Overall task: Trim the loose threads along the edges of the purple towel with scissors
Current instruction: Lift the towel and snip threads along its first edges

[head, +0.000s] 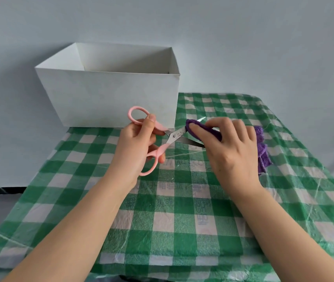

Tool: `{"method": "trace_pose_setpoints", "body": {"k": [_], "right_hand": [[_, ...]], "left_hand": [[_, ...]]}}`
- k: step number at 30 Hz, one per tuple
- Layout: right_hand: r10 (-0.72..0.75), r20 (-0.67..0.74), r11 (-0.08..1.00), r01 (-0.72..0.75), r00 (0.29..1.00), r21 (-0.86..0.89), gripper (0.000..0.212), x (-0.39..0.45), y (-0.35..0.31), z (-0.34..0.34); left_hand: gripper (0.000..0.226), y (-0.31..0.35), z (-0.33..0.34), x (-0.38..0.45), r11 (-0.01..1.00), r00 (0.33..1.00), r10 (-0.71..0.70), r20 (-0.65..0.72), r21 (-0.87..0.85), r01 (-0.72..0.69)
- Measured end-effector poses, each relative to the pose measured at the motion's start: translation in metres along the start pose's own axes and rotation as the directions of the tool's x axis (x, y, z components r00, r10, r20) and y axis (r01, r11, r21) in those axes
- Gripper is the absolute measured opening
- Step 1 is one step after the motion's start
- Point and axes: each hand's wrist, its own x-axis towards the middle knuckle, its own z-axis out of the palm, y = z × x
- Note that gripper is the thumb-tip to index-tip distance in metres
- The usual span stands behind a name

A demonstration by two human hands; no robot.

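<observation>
One towel (213, 132), one scissors (158, 147), two hands (135, 147).

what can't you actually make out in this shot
Head view only:
- Loose threads on the folded purple towel: too small to see.
- Most of the towel: covered by the right hand.
- Lower blade tip of the pink-handled scissors: hidden under that hand.
- Floor of the white cardboard box: blocked by its front wall.

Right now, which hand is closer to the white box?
Left. The left hand, holding the pink scissors, is just in front of the white box; the right hand sits off to its right.
</observation>
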Motion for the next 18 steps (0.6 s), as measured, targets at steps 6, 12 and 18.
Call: {"method": "trace_pose_setpoints", "body": {"k": [6,12,18], "right_hand": [[0.167,-0.008,0.985,-0.168,0.986,-0.047,0.025,-0.001,0.014,0.005],[0.129,-0.073,0.992,-0.128,0.989,0.021,0.022,0.001,0.008,-0.001],[0.111,0.008,0.993,-0.111,0.994,-0.032,0.026,-0.002,0.007,0.004]], "left_hand": [[0.037,-0.001,-0.003,0.0,1.0,1.0,-0.013,0.023,-0.013,0.014],[0.037,0.002,-0.002,0.0,0.999,1.0,-0.012,0.019,0.032,0.012],[0.036,0.002,-0.001,-0.001,1.0,0.999,-0.019,0.038,0.007,0.018]]}}
